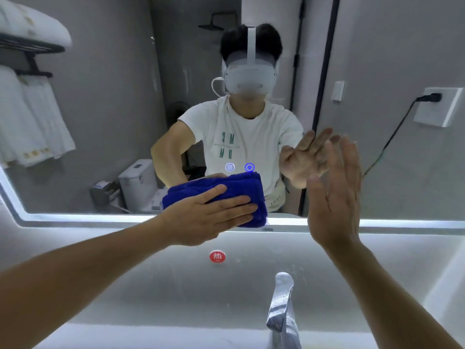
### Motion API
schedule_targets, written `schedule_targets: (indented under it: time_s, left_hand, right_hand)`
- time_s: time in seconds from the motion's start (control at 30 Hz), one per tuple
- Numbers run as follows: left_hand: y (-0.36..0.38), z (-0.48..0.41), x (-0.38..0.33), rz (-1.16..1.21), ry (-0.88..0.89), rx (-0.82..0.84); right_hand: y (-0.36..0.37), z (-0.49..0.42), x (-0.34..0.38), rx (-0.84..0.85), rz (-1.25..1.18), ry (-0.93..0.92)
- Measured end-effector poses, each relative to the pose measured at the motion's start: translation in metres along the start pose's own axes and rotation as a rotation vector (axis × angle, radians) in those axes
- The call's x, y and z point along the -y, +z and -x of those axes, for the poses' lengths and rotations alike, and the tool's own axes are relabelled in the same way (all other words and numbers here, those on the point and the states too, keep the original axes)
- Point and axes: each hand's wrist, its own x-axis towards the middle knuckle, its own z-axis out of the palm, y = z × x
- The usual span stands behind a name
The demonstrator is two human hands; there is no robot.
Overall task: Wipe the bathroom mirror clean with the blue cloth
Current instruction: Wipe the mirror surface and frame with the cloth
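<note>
The bathroom mirror (105, 117) fills the upper view, with a lit strip along its bottom edge. A folded blue cloth (241, 187) lies flat against the glass near the bottom middle. My left hand (208, 215) presses on it with straight fingers. My right hand (337, 195) is raised flat in front of the mirror's lower right, fingers straight and holding nothing; whether it touches the glass I cannot tell. The mirror reflects a person wearing a headset and both hands.
A chrome faucet (281, 311) stands below at the front of the white vanity. A round red sticker (217, 256) sits on the wall under the mirror. A wall socket (437, 107) with a black cord is at right. Two touch icons (239, 167) glow above the cloth.
</note>
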Motion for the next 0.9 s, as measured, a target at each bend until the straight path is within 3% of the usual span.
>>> schedule_targets:
  time_s: [0.33, 0.63, 0.9]
  left_hand:
    - [-0.017, -0.020, 0.012, -0.023, 0.093, 0.058]
    - [-0.026, -0.099, 0.009, 0.023, 0.231, 0.032]
    - [-0.016, -0.095, -0.014, -0.010, 0.059, -0.072]
  right_hand:
    - [0.001, -0.008, -0.007, -0.003, -0.015, 0.016]
    - [-0.017, -0.013, -0.024, -0.070, -0.067, 0.043]
    - [-0.027, -0.017, -0.025, -0.109, -0.038, 0.046]
